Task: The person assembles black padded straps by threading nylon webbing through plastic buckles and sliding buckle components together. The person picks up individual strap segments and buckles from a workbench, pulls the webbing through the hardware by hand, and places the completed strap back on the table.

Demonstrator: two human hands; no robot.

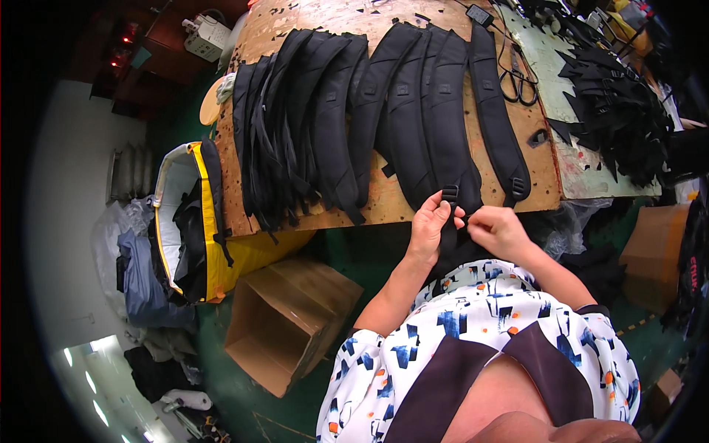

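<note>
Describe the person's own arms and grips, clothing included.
The left grip and right grip are bare human hands, without visible gloves. The left forearm and right forearm show no wristwear. The short white sleeves carry blue and orange patches, with dark edging.

Wooden tabletop (543, 176), black padded straps (405, 122) side by side, scissors (518, 77)

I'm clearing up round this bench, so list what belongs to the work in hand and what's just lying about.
In the work:
black slider buckle, in the left grip
black padded straps on the wooden table

Apparently lying about:
open cardboard box
crumpled clear plastic
black-handled scissors, not held
</note>
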